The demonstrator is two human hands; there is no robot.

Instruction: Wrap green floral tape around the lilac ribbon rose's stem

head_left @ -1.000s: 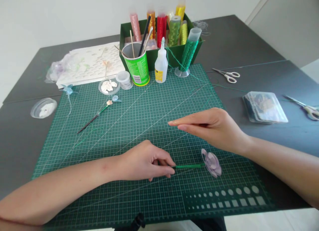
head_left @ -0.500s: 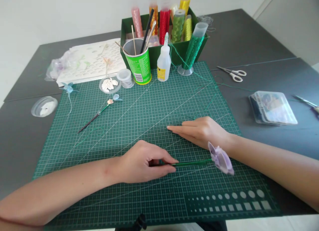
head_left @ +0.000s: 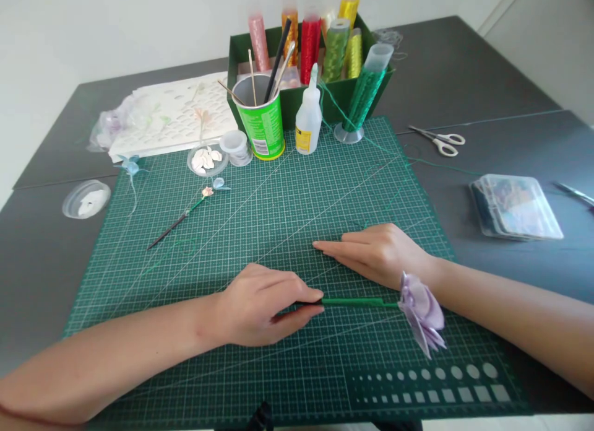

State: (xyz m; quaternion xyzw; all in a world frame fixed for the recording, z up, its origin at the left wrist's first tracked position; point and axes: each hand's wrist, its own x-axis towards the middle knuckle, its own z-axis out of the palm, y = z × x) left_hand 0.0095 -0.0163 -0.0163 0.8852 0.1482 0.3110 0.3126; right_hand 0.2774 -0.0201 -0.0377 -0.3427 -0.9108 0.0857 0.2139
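My left hand (head_left: 269,304) pinches a thin green-wrapped stem (head_left: 352,302) between thumb and fingers, low over the green cutting mat (head_left: 260,214). At the stem's right end a lilac flower (head_left: 423,313) points right, in front of my right wrist. My right hand (head_left: 371,248) is above the stem with its fingertips pressed together, pointing left; whatever they pinch is too small to make out. Green thread (head_left: 431,163) runs across the mat's right part from a tilted green spool (head_left: 366,90) at the back.
A dark green box (head_left: 297,103) of thread spools stands at the back, with a green can (head_left: 262,127) of tools and a glue bottle (head_left: 309,121) before it. Scissors (head_left: 440,140) and clear cases (head_left: 520,208) lie right. Petal dishes (head_left: 88,199) and a small stem (head_left: 179,223) are left.
The lilac flower has turned and shows more of its petals. My left hand has shifted slightly left on the stem. The whole view has shifted a little.
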